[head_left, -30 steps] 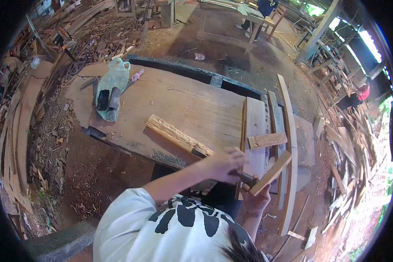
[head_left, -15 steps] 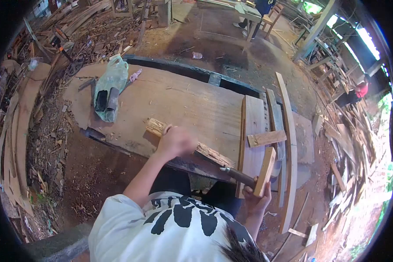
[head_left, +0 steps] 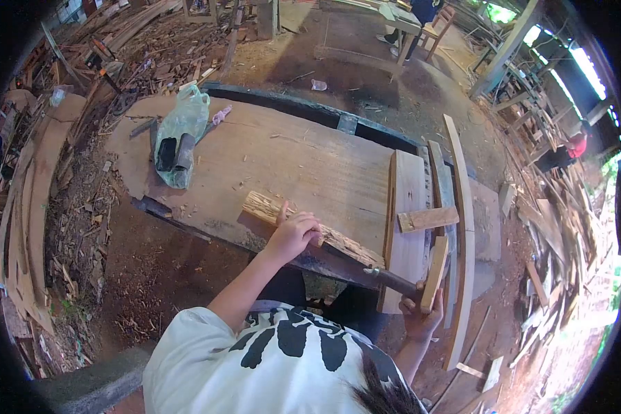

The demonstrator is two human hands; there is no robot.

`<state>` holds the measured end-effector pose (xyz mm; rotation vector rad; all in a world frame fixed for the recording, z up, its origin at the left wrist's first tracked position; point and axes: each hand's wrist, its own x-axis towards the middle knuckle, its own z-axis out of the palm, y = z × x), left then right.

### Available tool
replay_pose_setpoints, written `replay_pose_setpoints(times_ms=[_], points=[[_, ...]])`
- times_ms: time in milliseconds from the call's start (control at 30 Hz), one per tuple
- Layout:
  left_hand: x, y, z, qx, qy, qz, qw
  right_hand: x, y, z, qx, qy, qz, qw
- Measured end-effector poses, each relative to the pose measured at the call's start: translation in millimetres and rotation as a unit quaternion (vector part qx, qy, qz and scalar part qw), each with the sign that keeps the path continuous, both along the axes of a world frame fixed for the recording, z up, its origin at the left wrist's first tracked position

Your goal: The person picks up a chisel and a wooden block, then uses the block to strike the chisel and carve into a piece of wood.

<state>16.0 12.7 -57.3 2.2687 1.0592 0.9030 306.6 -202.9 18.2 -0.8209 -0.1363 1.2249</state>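
Observation:
A rough strip of wood (head_left: 348, 245) with a splintered pale face lies slanting along the near edge of the board-topped bench (head_left: 255, 148). My left hand (head_left: 293, 234) is on its upper half, one finger raised along the face and the others curled over. At the strip's lower right end my right hand (head_left: 422, 317) grips a short squared wood block (head_left: 435, 272), held upright. A dark bar-shaped tool (head_left: 397, 281) with a light tip runs from that hand towards the strip's end; how the fingers hold it I cannot tell.
A thick plank (head_left: 408, 186), a short offcut (head_left: 428, 219) and a long batten (head_left: 461, 207) lie at the bench's right. A green plastic bag (head_left: 183, 124) with dark cylinders sits at left. Scrap wood (head_left: 559, 234) is heaped on the right; another person (head_left: 576, 143) is beyond it.
My left hand, blurred before, now shows clearly, with a finger raised over the strip. The block in my right hand has shifted slightly right and down. The whole view has shifted a little.

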Motion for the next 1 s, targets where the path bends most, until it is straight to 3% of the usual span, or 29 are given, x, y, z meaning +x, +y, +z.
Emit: replay_pose_setpoints(times_ms=[167,333,467,633,1000], points=[[4.1,1.3,-1.6,-0.002,0.017,-0.004,1.000,-1.6,-2.9,-1.2,-0.021,0.009,-0.004,1.000],[4.4,0.9,2.3,0.059,0.148,-0.009,0.987,-2.8,-5.7,-3.7,-0.031,0.025,-0.012,0.999],[3.8,3.6,-1.7,0.039,0.133,-0.020,0.990,-3.4,-7.6,-6.2,-0.037,0.030,-0.026,0.999],[4.6,3.1,-5.7,0.135,0.125,-0.018,0.983,-2.9,-9.4,-8.3,-0.037,0.026,-0.015,0.999],[16.8,-1.5,-2.7,0.056,0.146,0.012,0.988,-3.0,-10.7,-11.4,-0.063,0.027,-0.031,0.997]])
